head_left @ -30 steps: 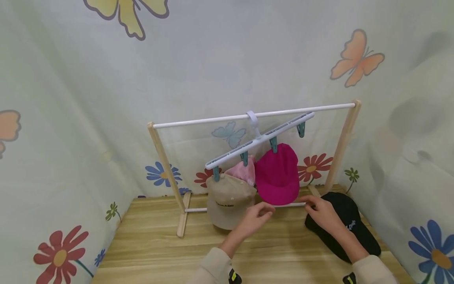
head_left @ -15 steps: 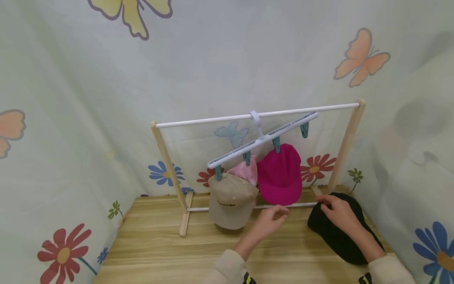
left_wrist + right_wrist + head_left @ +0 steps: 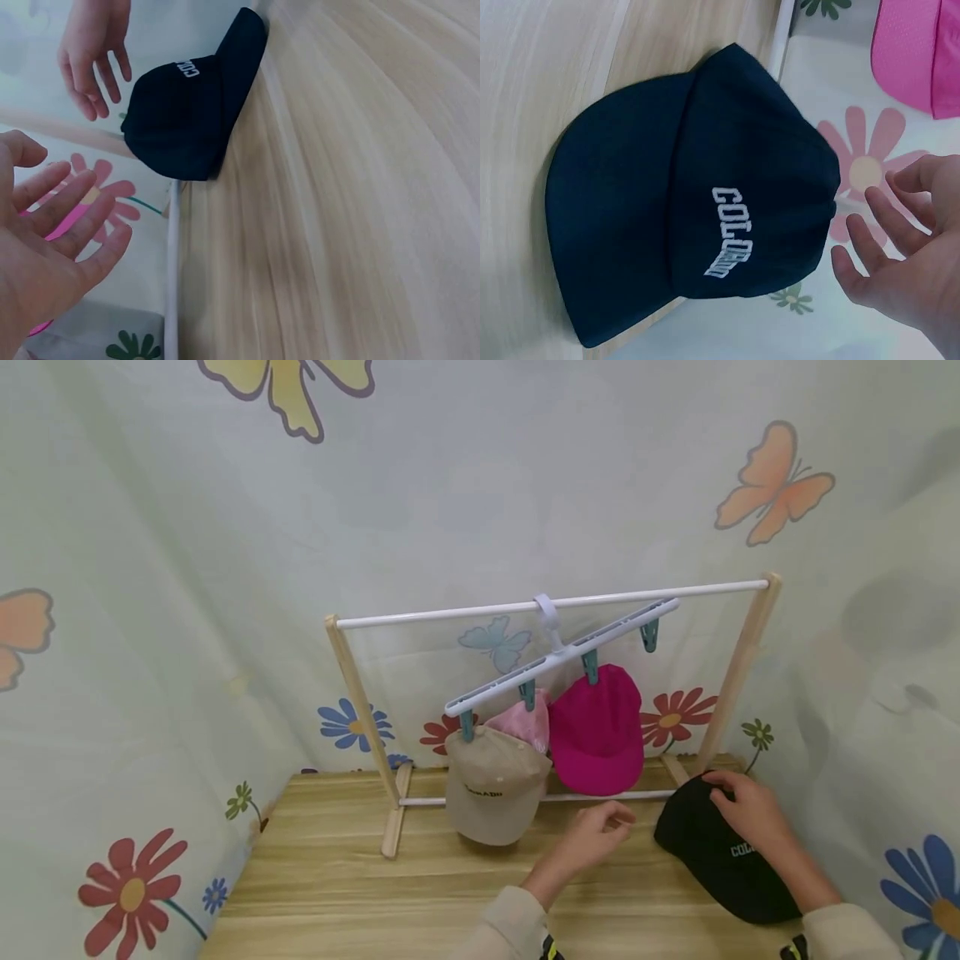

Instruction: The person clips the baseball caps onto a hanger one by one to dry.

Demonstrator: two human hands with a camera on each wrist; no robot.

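A black baseball cap (image 3: 712, 843) with white lettering lies on the table at the right, its crown (image 3: 757, 180) facing my right hand in the right wrist view. My right hand (image 3: 753, 810) hovers just above that crown, fingers loosely bent and apart from the cloth. To the left, my left hand (image 3: 588, 839) is in the air over the table, below a magenta cap (image 3: 597, 731), holding nothing; its fingers (image 3: 71, 229) are spread in the left wrist view. The magenta cap, a beige cap (image 3: 497, 785) and a partly hidden pink cap (image 3: 525, 724) hang from a white clip hanger (image 3: 562, 657).
The hanger hooks over the top rod of a wooden-legged rack (image 3: 450, 612). A teal clip (image 3: 649, 635) at its right end holds nothing. The rack stands on a wood-grain table (image 3: 337, 877) against a cloth backdrop with flowers and butterflies.
Both hands have moved to the right. My right hand has gone from beside the magenta cap to above the black cap. The hanging caps keep their places, while the view shifts slightly.
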